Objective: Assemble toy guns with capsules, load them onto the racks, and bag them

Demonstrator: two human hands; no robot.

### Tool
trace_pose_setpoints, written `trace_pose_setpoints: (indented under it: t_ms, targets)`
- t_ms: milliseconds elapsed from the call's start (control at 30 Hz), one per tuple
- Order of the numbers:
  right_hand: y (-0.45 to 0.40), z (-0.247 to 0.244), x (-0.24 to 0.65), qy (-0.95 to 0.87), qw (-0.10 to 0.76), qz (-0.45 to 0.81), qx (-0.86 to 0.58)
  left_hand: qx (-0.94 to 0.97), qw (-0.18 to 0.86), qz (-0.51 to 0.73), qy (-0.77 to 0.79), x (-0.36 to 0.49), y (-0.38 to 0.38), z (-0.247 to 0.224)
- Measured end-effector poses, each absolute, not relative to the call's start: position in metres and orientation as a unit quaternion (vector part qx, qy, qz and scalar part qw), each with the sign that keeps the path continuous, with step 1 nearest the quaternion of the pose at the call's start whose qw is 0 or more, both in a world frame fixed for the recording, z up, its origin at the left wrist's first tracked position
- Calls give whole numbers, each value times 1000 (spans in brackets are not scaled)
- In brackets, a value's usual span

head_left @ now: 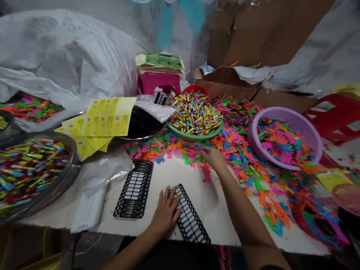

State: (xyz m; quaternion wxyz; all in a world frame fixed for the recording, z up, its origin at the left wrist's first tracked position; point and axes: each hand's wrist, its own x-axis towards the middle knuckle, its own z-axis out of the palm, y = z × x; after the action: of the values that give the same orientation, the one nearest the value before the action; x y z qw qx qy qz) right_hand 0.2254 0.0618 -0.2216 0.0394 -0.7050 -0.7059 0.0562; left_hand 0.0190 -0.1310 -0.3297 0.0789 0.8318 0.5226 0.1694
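My left hand lies with its fingers spread at the left edge of a black plastic grid near the table's front edge. Another black grid with white pieces in its middle lies to the left. My right hand reaches out to the near edge of a heap of small coloured plastic pieces; its fingers are bent over the pieces, and what they hold, if anything, is too small to tell. Behind this hand stands a green bowl full of small striped tubes.
A purple basin of coloured pieces stands at the right. At the left are a large dark basin of tubes, yellow label sheets and a white plastic piece. Cardboard boxes are behind.
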Motion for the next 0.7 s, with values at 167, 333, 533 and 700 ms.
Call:
trace_pose_setpoints:
  t_ms: [167,333,533,700]
  targets:
    - [148,-180,226,-778,107,-18,-618,837,92,180,508,16,-128,-329]
    - [200,-187,216,-776,-30,-27,-630,830,86,213,508,14,-130,-335]
    - [201,-205,225,-806,69,-19,-588,828,89,224,506,15,-129,-337]
    - [203,-210,233,-787,286,59,-543,826,92,229,507,15,-129,-339]
